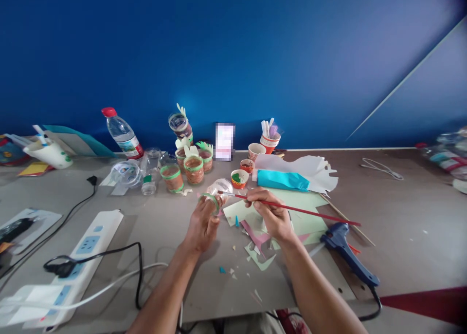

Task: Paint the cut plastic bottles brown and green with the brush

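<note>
Right hand (274, 219) pinches red brush (310, 212); left hand (203, 226) grips clear plastic cup (225, 185); slipping fingers could smear green rim (216, 204)

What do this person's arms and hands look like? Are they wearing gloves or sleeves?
Neither: the left hand and right hand are ungloved, and both forearms are bare as far as the picture shows. I see no watch or bracelet; rings are too small to tell.

Clear container (223, 185), partly hidden by left hand (202, 224). Upright panel (225, 141), pixelated, content illegible. Bottles (450, 159), blurred, cut off at right edge. Both forearms (170, 283), cut off at lower edge.
</note>
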`<state>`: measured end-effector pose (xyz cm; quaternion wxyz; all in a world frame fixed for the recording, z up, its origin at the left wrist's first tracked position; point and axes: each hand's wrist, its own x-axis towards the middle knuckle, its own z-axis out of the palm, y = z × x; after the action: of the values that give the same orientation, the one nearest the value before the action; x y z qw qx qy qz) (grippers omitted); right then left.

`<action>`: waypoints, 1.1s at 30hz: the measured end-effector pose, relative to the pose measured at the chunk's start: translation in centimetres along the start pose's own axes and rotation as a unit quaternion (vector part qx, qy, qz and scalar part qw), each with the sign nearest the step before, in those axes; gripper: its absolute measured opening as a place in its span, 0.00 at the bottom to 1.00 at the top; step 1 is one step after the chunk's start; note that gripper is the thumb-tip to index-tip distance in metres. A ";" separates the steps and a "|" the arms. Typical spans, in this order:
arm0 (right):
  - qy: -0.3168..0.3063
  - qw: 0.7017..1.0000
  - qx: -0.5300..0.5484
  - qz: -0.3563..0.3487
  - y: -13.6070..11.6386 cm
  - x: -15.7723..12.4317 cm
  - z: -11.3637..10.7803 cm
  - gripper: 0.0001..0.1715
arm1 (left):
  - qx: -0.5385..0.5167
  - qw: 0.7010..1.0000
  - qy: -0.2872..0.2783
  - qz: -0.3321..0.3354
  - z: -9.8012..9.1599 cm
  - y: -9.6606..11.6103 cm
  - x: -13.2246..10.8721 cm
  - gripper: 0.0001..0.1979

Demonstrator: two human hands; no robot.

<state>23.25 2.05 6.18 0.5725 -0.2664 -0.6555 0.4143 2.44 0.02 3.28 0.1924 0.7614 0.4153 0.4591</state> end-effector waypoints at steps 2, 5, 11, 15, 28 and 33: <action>-0.014 1.000 -0.006 0.001 -0.1 0.0 0.2 0.08 | 0.018 1.000 -0.002 0.004 0.0 -0.1 -0.1 0.35; -0.026 1.000 0.006 0.012 -0.1 0.0 0.1 0.08 | 0.024 1.000 0.013 -0.002 0.0 -0.1 -0.1 0.34; 0.015 0.998 0.049 0.035 0.4 -0.1 0.0 0.07 | 0.025 0.999 0.013 0.026 -0.1 0.0 0.0 0.34; 0.063 0.992 0.053 0.098 0.8 0.1 0.2 0.07 | 0.035 0.999 0.014 0.032 -0.1 0.2 0.1 0.34; 0.180 0.962 0.126 0.161 0.8 0.6 0.3 0.08 | 0.053 0.997 -0.007 0.055 -0.1 0.0 0.1 0.35; 0.108 0.970 0.124 0.176 0.8 0.5 0.4 0.09 | 0.057 0.997 -0.011 0.051 0.0 0.1 0.1 0.34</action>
<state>22.64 2.82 5.77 0.5869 -0.3477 -0.4757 0.5553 2.46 0.05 3.40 0.1291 0.7962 0.3994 0.4357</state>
